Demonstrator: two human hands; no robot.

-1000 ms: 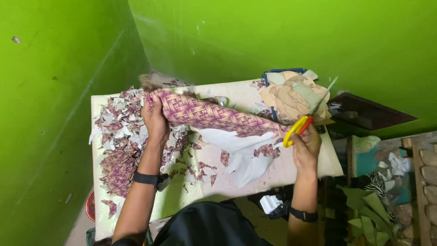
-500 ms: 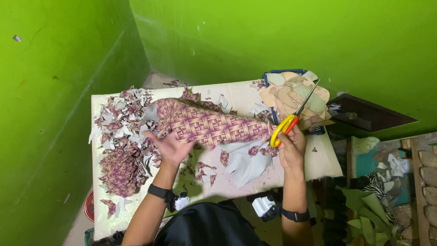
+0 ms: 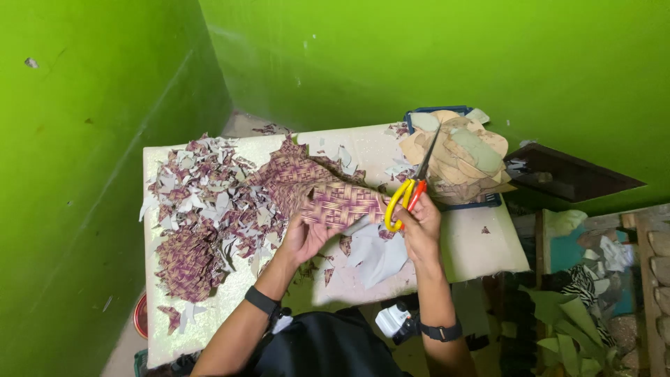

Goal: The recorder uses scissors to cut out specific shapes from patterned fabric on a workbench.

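Head view, looking down on a pale worktop (image 3: 481, 244) set into the corner of bright green walls (image 3: 105, 174). Left hand (image 3: 306, 236) lies palm-up under the near edge of a purple-and-cream woven sheet (image 3: 317, 188), fingers curled up around it; the grip is closed on the sheet's edge. The sheet lies folded across the middle of the worktop, its far end resting among the scraps. Right hand (image 3: 421, 227) holds yellow-and-red-handled scissors (image 3: 412, 185), fingers through the loops, grip closed on the handles; the blades point up and away toward the tray and look shut or nearly so, too thin to tell for sure. The handles sit just beside the sheet's right edge. Pale grey backing pieces (image 3: 377, 251) lie on the worktop below both hands. A wide heap of cut scraps (image 3: 202, 202), purple-patterned and grey, covers the left part of the worktop. A blue tray (image 3: 488, 201) at the far right holds stacked tan and greenish cut shapes (image 3: 460, 153). Black wristbands on both wrists. Green and striped offcuts lie on the floor at right.
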